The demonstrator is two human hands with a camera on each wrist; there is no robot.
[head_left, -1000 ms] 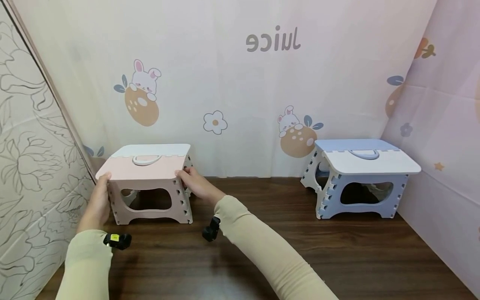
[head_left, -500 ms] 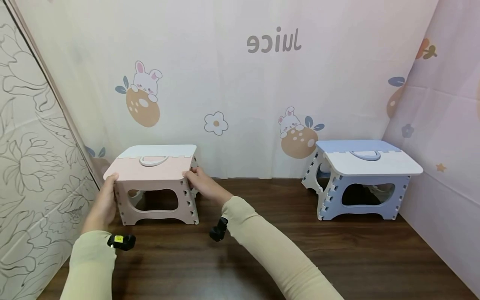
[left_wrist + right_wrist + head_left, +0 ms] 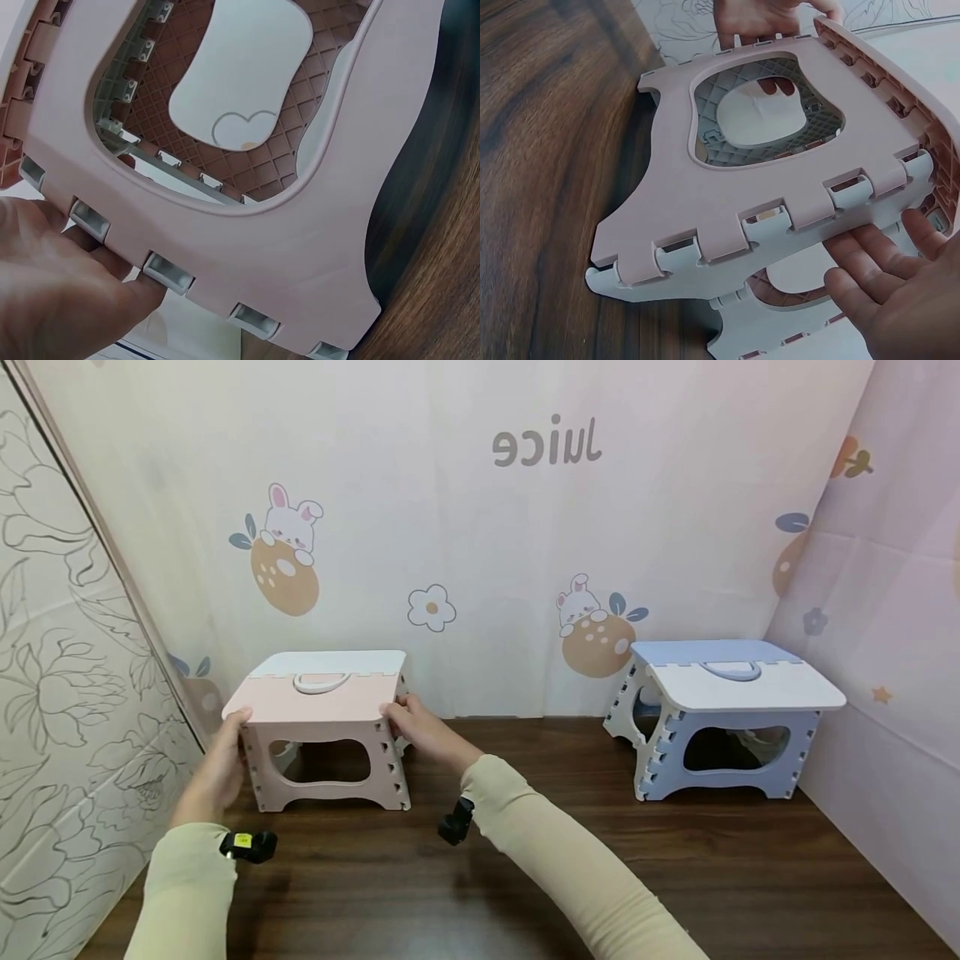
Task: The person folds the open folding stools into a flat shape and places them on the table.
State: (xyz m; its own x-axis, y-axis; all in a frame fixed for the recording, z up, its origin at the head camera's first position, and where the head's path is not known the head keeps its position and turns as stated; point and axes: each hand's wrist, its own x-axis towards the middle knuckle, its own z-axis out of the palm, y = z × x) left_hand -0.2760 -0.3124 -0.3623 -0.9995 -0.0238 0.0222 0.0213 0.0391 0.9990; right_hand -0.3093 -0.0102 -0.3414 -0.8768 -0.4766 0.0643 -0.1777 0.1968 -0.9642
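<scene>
A pink and white folding step stool [image 3: 315,700] stands unfolded on the dark wooden tabletop at the left. My left hand [image 3: 217,760] holds its left side, thumb at the front corner of the top; in the left wrist view the fingers [image 3: 112,262] reach behind the pink leg panel. On the opposite side, my right hand [image 3: 423,731] grips near the right front corner. The right wrist view has those fingertips [image 3: 862,255] against the white side under the top. The stool's back is mostly hidden in the head view.
A blue and white folding step stool [image 3: 738,685] stands unfolded at the right. Behind both stools hangs a printed curtain [image 3: 495,543], with a floral panel [image 3: 67,693] along the left. The dark wooden tabletop [image 3: 525,843] spreads in front.
Both hands have shifted the pink and white folding step stool a short way to the right, keeping their hold on its sides. The blue and white stool has not moved.
</scene>
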